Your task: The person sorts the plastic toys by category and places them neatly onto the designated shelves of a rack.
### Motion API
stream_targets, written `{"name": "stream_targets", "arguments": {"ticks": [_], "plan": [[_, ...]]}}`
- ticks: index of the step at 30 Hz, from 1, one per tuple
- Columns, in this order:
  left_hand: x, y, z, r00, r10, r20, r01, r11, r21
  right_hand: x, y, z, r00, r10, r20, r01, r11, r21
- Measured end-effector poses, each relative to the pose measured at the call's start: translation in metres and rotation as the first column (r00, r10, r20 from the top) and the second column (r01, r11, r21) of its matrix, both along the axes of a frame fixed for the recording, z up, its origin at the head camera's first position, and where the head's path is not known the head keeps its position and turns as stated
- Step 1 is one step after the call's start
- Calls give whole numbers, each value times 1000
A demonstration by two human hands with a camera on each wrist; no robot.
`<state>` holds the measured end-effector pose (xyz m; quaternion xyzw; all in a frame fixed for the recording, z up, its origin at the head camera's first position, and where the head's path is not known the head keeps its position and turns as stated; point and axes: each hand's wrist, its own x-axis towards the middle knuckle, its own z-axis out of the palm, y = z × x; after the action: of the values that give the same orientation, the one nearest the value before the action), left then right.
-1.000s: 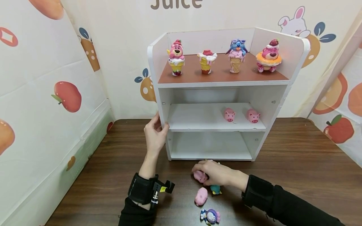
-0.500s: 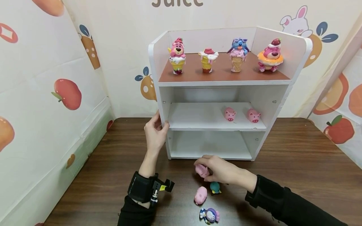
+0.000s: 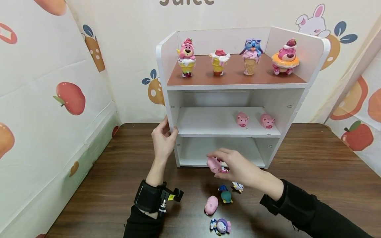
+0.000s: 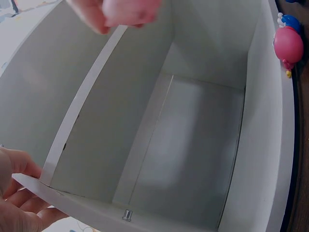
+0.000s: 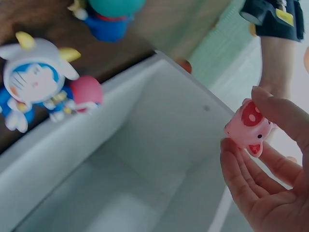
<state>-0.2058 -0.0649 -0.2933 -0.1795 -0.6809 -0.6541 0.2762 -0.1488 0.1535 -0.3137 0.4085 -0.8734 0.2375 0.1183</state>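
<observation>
My right hand (image 3: 238, 167) pinches a small pink toy pig (image 3: 213, 165) between thumb and fingers, raised in front of the bottom compartment. In the right wrist view the pig's (image 5: 251, 124) red snout and ear show. My left hand (image 3: 163, 140) grips the left side panel of the white shelf unit (image 3: 221, 135), thumb at the front edge and fingers around the outside, as the left wrist view also shows the hand (image 4: 21, 193) doing. Two more toy pigs (image 3: 242, 119) stand on the right half of the middle shelf. Another pink pig (image 3: 211, 205) lies on the table.
On the table lie a teal figurine (image 3: 226, 196) with a blue cap, a white-and-blue figurine (image 3: 237, 187) and a purple figurine (image 3: 221, 226). A pink-and-blue figurine (image 4: 288, 44) lies against the unit's front. Several ice-cream and bear figurines (image 3: 186, 58) line the brown top shelf.
My right hand has lifted the pig off the table and moved it up toward the bottom compartment, uncovering the teal and white-and-blue figurines. My left hand stays on the side panel.
</observation>
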Motion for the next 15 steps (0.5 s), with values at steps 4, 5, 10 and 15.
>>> {"name": "stream_targets", "arguments": {"ticks": [4, 5, 10, 15], "plan": [[1, 0, 1, 1000, 2, 4, -2, 1000, -1, 0, 1, 12, 999, -26, -24, 26, 999, -25], [1, 0, 1, 1000, 2, 5, -2, 1000, -1, 0, 2, 15, 999, -34, -35, 33, 999, -29], [0, 0, 0, 1000, 5, 3, -5, 1000, 1, -4, 2, 32, 992, -70, -101, 64, 996, -58], [-1, 0, -1, 1000, 3, -2, -3, 1000, 6, -10, 2, 46, 987, -114, -113, 107, 992, -68]]}}
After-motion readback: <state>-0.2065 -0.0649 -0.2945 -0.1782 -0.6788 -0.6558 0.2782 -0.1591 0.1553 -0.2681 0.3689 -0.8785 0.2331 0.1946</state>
